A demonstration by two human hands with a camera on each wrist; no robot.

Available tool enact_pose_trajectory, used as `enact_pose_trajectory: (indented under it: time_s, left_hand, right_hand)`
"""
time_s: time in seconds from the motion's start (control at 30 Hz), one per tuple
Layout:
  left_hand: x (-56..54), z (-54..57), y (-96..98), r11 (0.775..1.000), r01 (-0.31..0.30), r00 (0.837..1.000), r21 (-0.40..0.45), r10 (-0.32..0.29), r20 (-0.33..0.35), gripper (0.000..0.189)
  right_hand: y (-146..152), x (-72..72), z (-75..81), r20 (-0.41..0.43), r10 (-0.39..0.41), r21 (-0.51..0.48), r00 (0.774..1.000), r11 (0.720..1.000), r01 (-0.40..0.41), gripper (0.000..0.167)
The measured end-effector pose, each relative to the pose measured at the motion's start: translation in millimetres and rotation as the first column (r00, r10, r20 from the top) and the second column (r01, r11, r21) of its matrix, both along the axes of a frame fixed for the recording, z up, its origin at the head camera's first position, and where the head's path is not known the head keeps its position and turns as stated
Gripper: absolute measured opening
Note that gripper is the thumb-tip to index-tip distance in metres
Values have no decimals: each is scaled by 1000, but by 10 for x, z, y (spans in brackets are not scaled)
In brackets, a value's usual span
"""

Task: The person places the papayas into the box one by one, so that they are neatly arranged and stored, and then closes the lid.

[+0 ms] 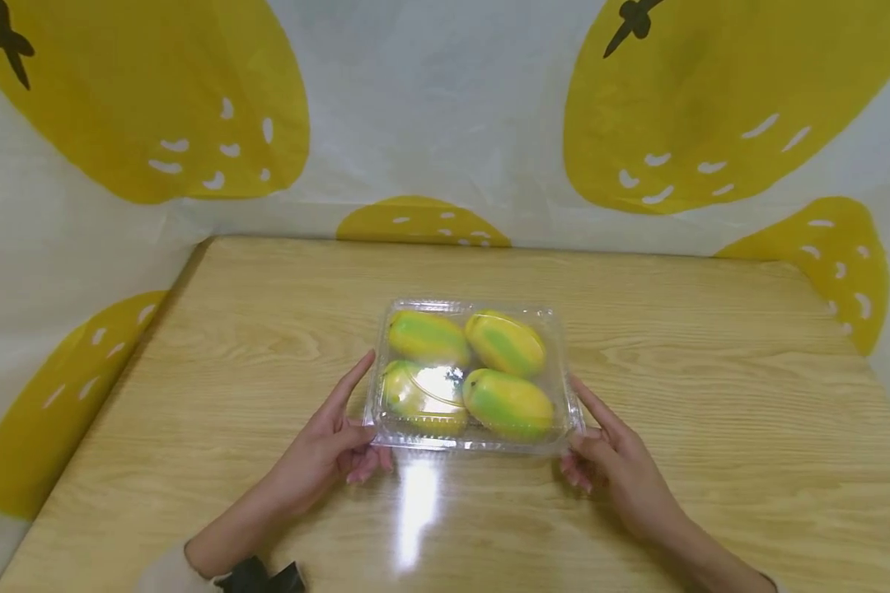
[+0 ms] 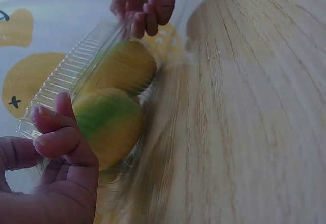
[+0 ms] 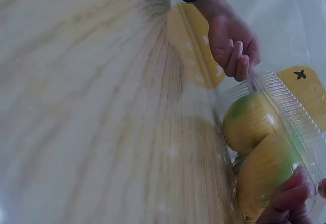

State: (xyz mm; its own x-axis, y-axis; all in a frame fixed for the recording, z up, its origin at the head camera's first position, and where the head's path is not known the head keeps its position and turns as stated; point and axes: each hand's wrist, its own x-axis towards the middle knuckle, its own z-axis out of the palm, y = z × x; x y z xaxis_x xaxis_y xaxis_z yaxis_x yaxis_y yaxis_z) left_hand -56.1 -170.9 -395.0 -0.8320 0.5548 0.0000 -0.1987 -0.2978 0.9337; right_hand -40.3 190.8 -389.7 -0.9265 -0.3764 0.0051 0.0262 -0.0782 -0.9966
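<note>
A clear plastic clamshell box [image 1: 482,445] with several yellow-green mangoes [image 1: 508,403] inside appears at the middle of the table in the head view. Its lid lies over the fruit, and light glares off the near left part. My left hand [image 1: 315,453] pinches the near left corner of the rim between thumb and fingers, its index finger stretched along the left side. At the near right corner, my right hand [image 1: 626,469] grips the rim in the same way. The ribbed edge and two mangoes [image 2: 109,122] show between both hands in the left wrist view.
A wood-grain table [image 1: 267,329] lies beneath the box, a bright light reflection on its near part. White cloth with yellow fruit prints [image 1: 430,107] hangs behind the table and at its sides. A black strap [image 1: 259,576] sits at the left wrist.
</note>
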Motion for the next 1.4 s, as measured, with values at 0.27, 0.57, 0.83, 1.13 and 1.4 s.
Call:
enact_pose_trajectory:
  time_s: [0.27, 0.57, 0.83, 1.13, 1.4]
  left_hand:
    - [8, -6, 24, 999, 16, 1000, 48, -17, 17, 80]
    - [41, 15, 15, 999, 20, 999, 27, -21, 33, 81]
    - [17, 28, 24, 998, 30, 999, 55, -31, 19, 82]
    - [13, 41, 13, 999, 33, 999, 34, -33, 13, 82]
    - [-23, 45, 15, 1000, 8, 999, -26, -7, 47, 84]
  right_hand:
    - [35, 7, -53, -6, 22, -152, 1000, 988, -22, 66]
    - [24, 21, -83, 91, 37, -245, 995, 970, -13, 69]
    - [-47, 71, -78, 106, -80, -285, 991, 953, 108, 66]
    - [-210, 92, -76, 78, -252, -239, 964, 934, 264, 64]
    - [-196, 82, -56, 93, -254, -156, 963, 951, 266, 55]
